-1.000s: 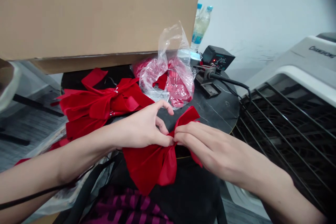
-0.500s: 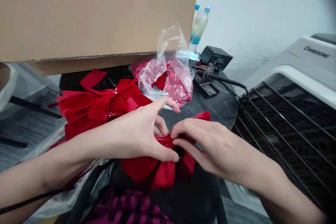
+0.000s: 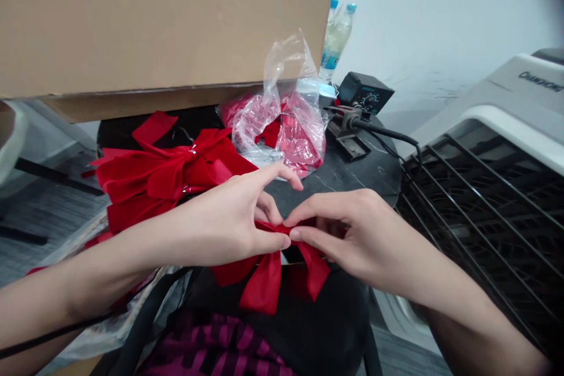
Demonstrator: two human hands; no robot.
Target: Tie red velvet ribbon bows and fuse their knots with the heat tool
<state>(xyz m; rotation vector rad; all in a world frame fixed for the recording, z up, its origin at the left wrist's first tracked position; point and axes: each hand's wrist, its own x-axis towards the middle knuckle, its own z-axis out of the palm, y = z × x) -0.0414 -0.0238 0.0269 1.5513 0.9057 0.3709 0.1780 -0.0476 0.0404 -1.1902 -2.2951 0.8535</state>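
Note:
A red ribbon bow (image 3: 264,285) hangs between my two hands at the near edge of the dark round table, its tails pointing down. My left hand (image 3: 251,217) pinches the bow near its middle with the thumb and other fingers, while the index finger arches free above. From the other side my right hand (image 3: 339,226) grips the same gathered middle between thumb and index finger. The knot itself is mostly covered by fingertips. Beyond my left forearm lies a pile of red ribbon bows (image 3: 163,170), some with shiny ties around their centres.
A clear plastic bag (image 3: 304,135) with red material sits behind my hands. A large cardboard box (image 3: 167,23), water bottles (image 3: 337,38), a black control box with a dial (image 3: 365,94) and a cabled metal stand (image 3: 348,138) are at the back. A grilled white appliance (image 3: 497,97) stands right.
My left thumb has closed in on the bow's middle, near my right fingertips. The right hand has turned slightly, and the bow's tails have shifted. The view has moved a little.

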